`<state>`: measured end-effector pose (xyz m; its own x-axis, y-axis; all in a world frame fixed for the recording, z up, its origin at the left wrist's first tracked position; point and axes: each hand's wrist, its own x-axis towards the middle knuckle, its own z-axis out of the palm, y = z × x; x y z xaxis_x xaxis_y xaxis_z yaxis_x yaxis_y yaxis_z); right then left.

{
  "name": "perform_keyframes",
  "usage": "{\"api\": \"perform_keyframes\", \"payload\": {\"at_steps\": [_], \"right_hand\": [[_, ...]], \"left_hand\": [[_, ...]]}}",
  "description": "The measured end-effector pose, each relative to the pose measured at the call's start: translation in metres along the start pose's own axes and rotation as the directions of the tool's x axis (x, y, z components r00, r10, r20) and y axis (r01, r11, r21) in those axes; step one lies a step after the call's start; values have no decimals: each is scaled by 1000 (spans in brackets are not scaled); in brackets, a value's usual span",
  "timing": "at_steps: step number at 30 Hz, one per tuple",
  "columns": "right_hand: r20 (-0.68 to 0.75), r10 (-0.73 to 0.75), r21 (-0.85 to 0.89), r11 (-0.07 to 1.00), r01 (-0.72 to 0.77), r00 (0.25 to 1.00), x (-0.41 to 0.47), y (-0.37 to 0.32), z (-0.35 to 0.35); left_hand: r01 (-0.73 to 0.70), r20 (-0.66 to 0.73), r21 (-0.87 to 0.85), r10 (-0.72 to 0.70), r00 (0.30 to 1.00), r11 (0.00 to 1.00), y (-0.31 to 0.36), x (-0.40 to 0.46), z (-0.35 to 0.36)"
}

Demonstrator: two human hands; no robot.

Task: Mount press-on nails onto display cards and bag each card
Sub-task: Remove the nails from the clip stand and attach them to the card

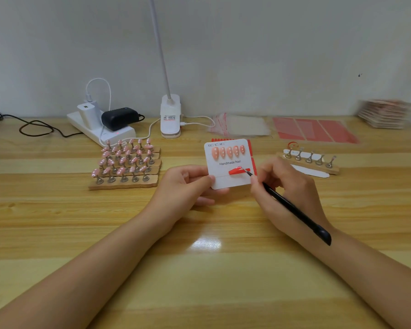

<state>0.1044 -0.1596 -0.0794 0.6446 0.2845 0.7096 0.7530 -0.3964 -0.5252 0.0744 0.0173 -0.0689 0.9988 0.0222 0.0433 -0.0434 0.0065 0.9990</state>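
From the head camera, a white display card [228,163] printed "Handmade Nail" is held up just above a wooden table [199,269], between the two hands. The left hand [188,186] pinches the card's lower left edge, thumb on the front face and the other fingers curled behind it. Five pink press-on nails [228,151] sit in a row across the upper part of the card. On the lower part, a red strip [238,171] is partly lifted off the surface. The right hand [282,186] grips black tweezers [294,210] like a pen, just beside the card's right edge, and the tweezer tip touches the right end of the red strip.

To the left of the card, well apart from the hands, rows of pink nails stand on metal pegs set in wooden holder blocks [126,166]. To the right, a wooden block with bare pegs [310,161] lies near the right hand. Farther back lie clear bags [240,125], red adhesive sheets [316,130] and a blurred stack of cards [384,113]. A clip lamp [170,117] and a white power strip [100,129] with chargers stand by the wall.
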Motion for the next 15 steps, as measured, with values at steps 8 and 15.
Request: {"api": "perform_keyframes", "payload": {"at_steps": [8,15], "right_hand": [[-80,146,69,988,-141,986,4,6,-9],[-136,193,110,978,-179,972,8,14,-16]], "left_hand": [[29,-5,-57,-29,1000,998,2,1,-5],[21,-12,-33,-21,1000,999,3,2,-3]]}}
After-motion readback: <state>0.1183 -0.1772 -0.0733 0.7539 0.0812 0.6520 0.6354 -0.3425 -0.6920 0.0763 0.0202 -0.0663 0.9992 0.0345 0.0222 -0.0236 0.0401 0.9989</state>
